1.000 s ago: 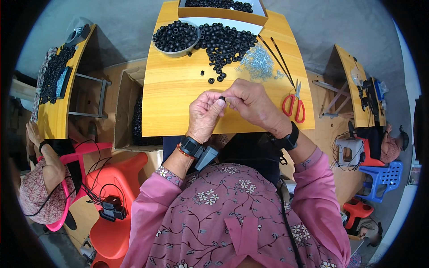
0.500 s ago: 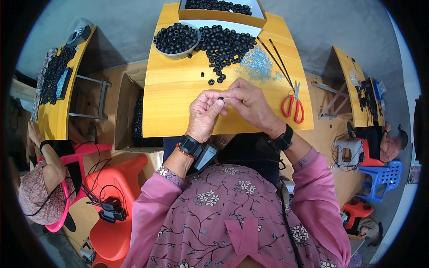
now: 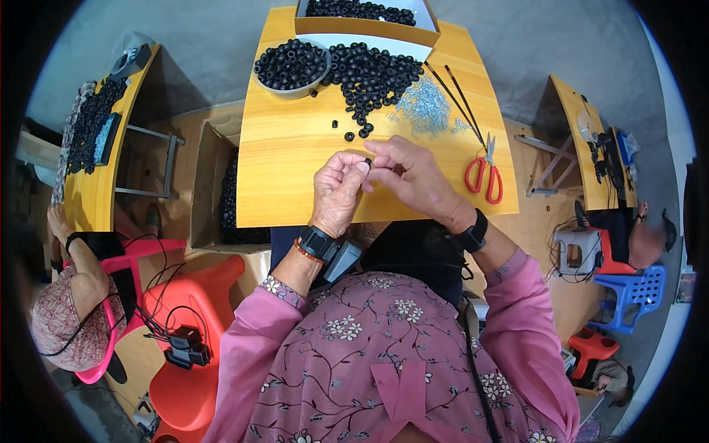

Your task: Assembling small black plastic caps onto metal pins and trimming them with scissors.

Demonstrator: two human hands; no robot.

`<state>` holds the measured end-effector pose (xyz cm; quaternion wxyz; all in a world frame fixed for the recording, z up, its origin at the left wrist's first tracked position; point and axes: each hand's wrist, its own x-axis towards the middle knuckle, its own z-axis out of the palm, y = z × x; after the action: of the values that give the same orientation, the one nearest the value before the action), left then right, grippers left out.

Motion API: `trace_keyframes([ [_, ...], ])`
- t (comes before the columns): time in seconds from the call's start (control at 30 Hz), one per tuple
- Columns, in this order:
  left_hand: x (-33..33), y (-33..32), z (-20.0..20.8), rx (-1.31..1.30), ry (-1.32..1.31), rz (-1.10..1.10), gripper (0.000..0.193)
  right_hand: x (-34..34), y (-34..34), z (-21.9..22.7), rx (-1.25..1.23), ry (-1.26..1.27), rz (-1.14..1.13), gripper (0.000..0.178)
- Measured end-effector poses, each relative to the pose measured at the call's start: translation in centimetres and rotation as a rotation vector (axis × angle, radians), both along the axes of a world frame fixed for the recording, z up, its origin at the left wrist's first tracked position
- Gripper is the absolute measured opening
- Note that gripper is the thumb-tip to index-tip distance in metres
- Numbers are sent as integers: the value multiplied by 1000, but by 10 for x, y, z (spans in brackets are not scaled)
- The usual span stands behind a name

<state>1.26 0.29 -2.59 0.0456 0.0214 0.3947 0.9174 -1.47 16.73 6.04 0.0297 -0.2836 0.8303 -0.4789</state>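
My left hand (image 3: 336, 193) pinches a small black ring-shaped piece (image 3: 368, 161) between thumb and fingertips, above the near half of the yellow wooden table (image 3: 288, 177). Close against it on the right is my right hand (image 3: 419, 179), its forefinger and thumb parted around the piece; I see nothing held in it. Just beyond the hands lie a few loose black pieces (image 3: 350, 136). Farther back spreads a heap of the same black pieces (image 3: 373, 74), beside a round bowl (image 3: 292, 91) full of them. A scatter of tiny pale-blue clear bits (image 3: 425, 107) lies right of the heap.
Red-handled scissors (image 3: 484, 173) and two thin dark sticks (image 3: 459, 96) lie at the table's right. An open box (image 3: 369, 31) of black pieces stands at the back. Left are a cardboard carton (image 3: 209, 173) and a red chair (image 3: 196, 303). Other people sit at side tables.
My right forefinger and thumb have come apart from their pinch at the piece, and the right hand has dropped slightly nearer. The left hand keeps its pinch almost in place.
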Motion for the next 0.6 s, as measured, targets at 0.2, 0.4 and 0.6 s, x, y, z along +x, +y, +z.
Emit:
trace_keyframes([
  [0.2, 2, 4, 7, 33, -34, 7, 7, 7, -7, 9, 341, 313, 64, 34],
  [0.4, -4, -4, -1, 60, -7, -70, 9, 1, -9, -1, 464, 358, 65, 23],
  [0.6, -4, -7, 8, 12, -44, -98, 11, -6, 1, -2, 442, 412, 36, 23],
])
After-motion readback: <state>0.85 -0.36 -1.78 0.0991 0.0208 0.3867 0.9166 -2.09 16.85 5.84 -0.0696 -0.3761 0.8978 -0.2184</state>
